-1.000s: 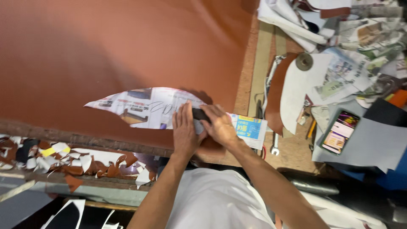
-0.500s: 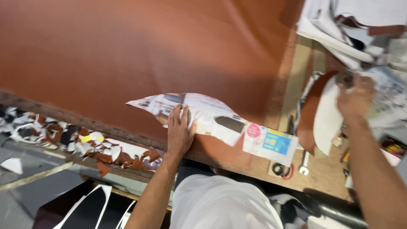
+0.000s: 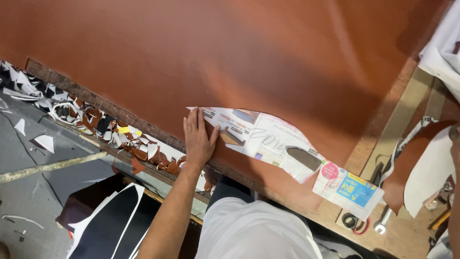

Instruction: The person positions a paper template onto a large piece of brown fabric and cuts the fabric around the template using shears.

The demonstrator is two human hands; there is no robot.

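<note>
A large brown leather sheet (image 3: 230, 57) covers the table. On its near edge lies a curved paper pattern (image 3: 282, 144) cut from printed newsprint. My left hand (image 3: 198, 136) rests flat on the pattern's left end, fingers spread, holding nothing. At the far right edge only a sliver of my right hand (image 3: 454, 144) and its forearm shows, beside a cut brown leather piece with white backing (image 3: 421, 168). The frame edge hides its fingers.
A small wrench (image 3: 383, 225) and a dark ring lie on the wooden table (image 3: 407, 110) near the pattern's right end. Several leather and paper scraps (image 3: 110, 127) lie below the table edge. A wooden stick (image 3: 48, 165) and black-and-white cut pieces (image 3: 110, 220) are lower left.
My right hand has left the pattern and gone right, now almost out of view. My left hand stays pressed on the pattern's left end. The view has swung left.
</note>
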